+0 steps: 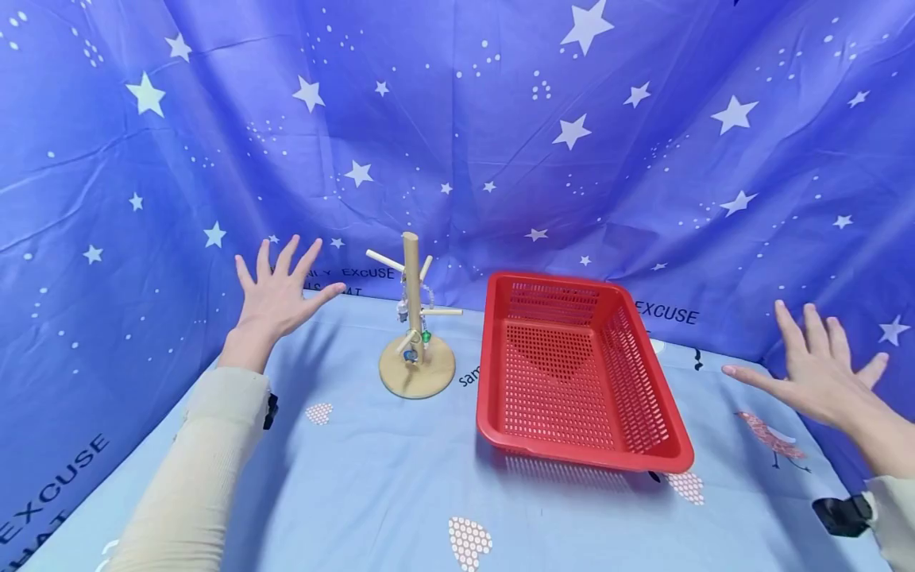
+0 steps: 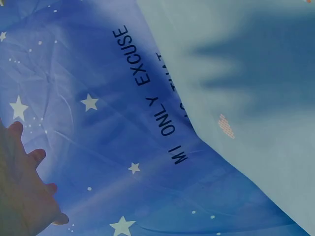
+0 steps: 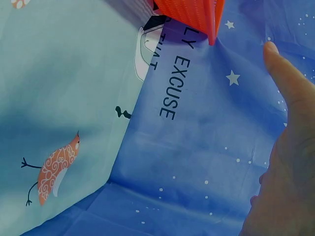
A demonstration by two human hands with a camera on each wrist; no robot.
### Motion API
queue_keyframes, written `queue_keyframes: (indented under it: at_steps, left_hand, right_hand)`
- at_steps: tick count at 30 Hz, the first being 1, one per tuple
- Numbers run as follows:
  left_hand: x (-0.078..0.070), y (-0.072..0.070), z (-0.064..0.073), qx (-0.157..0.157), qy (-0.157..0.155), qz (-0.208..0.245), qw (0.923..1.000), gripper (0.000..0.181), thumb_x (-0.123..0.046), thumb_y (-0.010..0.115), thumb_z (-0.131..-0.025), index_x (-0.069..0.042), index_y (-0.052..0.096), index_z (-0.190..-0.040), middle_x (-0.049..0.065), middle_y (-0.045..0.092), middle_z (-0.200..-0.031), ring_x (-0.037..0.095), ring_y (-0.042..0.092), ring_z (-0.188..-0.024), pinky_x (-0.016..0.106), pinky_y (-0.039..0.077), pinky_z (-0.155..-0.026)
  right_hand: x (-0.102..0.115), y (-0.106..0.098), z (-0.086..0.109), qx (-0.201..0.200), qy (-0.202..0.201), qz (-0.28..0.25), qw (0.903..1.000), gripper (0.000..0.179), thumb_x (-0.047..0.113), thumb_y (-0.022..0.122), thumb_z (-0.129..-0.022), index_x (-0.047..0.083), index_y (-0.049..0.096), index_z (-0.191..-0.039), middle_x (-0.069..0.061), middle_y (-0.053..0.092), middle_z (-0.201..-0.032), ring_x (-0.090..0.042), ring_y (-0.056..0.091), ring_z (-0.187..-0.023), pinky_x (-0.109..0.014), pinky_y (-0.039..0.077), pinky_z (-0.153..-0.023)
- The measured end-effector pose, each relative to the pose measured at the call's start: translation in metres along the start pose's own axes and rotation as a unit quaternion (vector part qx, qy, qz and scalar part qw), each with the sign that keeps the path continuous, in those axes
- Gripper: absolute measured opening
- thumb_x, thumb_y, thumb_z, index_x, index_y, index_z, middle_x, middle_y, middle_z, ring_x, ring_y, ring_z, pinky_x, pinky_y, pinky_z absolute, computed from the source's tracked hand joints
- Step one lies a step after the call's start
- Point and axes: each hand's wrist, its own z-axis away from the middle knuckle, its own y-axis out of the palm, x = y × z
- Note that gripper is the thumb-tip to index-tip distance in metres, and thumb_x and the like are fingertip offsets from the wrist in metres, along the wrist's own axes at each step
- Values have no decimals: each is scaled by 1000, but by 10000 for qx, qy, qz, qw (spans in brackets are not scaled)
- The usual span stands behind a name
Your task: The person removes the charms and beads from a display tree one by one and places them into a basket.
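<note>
My left hand (image 1: pixel 273 302) is raised left of a small wooden stand, fingers spread and holding nothing. On the far right my right hand (image 1: pixel 822 373) is likewise spread in the air with nothing in it. The wooden stand (image 1: pixel 412 278) has a round base, an upright post and several short pegs. Bead bracelets with charms (image 1: pixel 426 337) hang on its pegs. Between the stand and my right hand sits a red plastic basket (image 1: pixel 586 454) with perforated walls. In the wrist views, part of the left hand (image 2: pixel 24 191) and the right hand (image 3: pixel 290 147) shows against blue cloth.
A light blue cloth (image 1: pixel 357 492) printed with hearts and birds covers the table. Blue star-patterned fabric (image 1: pixel 457 143) hangs behind and along both sides. Dark wrist devices (image 1: pixel 843 516) sit at the sleeves.
</note>
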Motion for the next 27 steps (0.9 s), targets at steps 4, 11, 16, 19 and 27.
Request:
queue_keyframes:
  at_steps: [4, 11, 16, 19, 27]
  left_hand:
    - [-3, 0, 0, -110, 48, 37, 9999, 94, -86, 32, -87, -36, 0, -160, 10, -3, -170, 48, -13, -152, 76, -17, -109]
    - [-7, 0, -1, -301, 108, 34, 9995, 96, -86, 33, -86, -33, 2, -161, 8, -2, -170, 48, -9, -153, 75, -15, -111]
    - [-10, -1, -2, -383, 163, 57, 9991, 96, -85, 34, -86, -33, 4, -161, 8, 1, -170, 47, -7, -153, 74, -14, -112]
    - [-12, -1, -2, -415, 183, 82, 9989, 96, -85, 34, -86, -33, 4, -161, 7, 2, -170, 46, -7, -153, 74, -14, -113]
    - [-19, 1, -3, -526, 260, 181, 9981, 97, -85, 36, -86, -32, 6, -161, 4, 4, -170, 43, -5, -155, 71, -12, -116]
  right_hand:
    - [0, 3, 0, 27, -28, -14, 10000, 121, 70, 60, -85, 14, -20, -156, -33, -28, -155, -55, -31, -141, -90, -15, -88]
    - [-1, 8, 0, -3, -38, 19, 10000, 125, 70, 64, -82, 14, -19, -156, -33, -25, -156, -56, -28, -142, -91, -12, -88]
    - [-1, 9, -2, -9, -146, 41, 9999, 129, 70, 68, -79, 16, -20, -157, -32, -23, -158, -55, -27, -143, -92, -11, -88]
    - [1, 9, -4, -25, -167, 78, 9998, 134, 70, 71, -75, 16, -20, -157, -33, -22, -158, -55, -26, -144, -91, -10, -89]
    - [6, 10, -7, -81, -249, 53, 9996, 138, 68, 77, -71, 15, -17, -158, -33, -20, -159, -54, -24, -145, -91, -11, -91]
